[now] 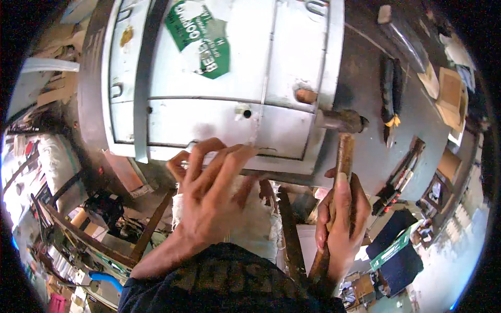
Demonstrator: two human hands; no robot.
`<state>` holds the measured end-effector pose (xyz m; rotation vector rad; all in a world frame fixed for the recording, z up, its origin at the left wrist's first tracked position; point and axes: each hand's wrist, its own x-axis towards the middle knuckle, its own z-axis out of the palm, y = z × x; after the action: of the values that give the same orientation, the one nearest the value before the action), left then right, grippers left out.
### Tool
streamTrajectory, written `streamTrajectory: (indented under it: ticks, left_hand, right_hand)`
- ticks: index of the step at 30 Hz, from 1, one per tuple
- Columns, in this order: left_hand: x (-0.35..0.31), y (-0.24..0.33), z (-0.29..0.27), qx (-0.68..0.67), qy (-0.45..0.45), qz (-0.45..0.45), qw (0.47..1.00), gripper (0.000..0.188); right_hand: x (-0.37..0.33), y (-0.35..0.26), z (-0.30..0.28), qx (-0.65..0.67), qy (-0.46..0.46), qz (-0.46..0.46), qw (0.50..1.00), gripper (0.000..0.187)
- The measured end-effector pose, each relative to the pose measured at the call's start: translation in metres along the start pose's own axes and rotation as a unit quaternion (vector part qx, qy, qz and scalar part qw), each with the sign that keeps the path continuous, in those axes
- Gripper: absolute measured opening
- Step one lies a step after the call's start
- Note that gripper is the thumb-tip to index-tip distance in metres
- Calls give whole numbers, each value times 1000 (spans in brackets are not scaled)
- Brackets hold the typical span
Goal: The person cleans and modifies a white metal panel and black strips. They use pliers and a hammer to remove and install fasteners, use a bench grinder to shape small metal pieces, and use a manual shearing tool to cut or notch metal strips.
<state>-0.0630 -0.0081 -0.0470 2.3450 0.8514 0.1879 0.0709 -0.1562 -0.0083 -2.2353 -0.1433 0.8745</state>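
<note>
Hammer (pixel 339 156) in the right hand (pixel 339 219), a worker bends over a grey sheet-metal box (pixel 219 104) lying on a dark, worn workbench (pixel 376 156). The right hand's fingers are wrapped tight around the lower part of the wooden handle, thumb laid up along it, with the steel head (pixel 342 121) resting at the box's right edge. The left hand (pixel 209 193) is curled, its fingertips gathered at the box's near edge; whether they pinch something small there cannot be told. The hammer looks head-heavy and rigid, its handle rough enough not to slip, and a low grip like this one likely gives the most swing. The box's thin panels look stiff at the folded seams but prone to denting between them. A brush (pixel 390 99) lies further along the bench.
</note>
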Motion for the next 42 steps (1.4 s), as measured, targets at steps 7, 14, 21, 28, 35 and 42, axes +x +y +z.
streamTrajectory:
  ticks: [7,14,21,28,35,42]
  left_hand:
    - [7,-8,2,27,-2,34,999,46]
    - [10,-7,0,10,1,51,999,44]
    - [10,-8,1,6,-1,44,999,46]
    - [1,-33,5,-42,-21,112,993,38]
    - [-19,-68,-36,16,-61,129,990,24]
    - [-28,54,-5,-501,53,-259,824,54]
  right_hand:
    - [0,-7,-1,120,-36,95,988,35]
    - [0,-23,1,137,-15,147,980,33]
    - [-1,-23,5,112,-19,160,981,33]
    - [7,30,-17,215,82,107,967,38]
    - [93,71,-102,140,227,58,962,42]
    - [150,75,-160,-332,309,-238,859,50]
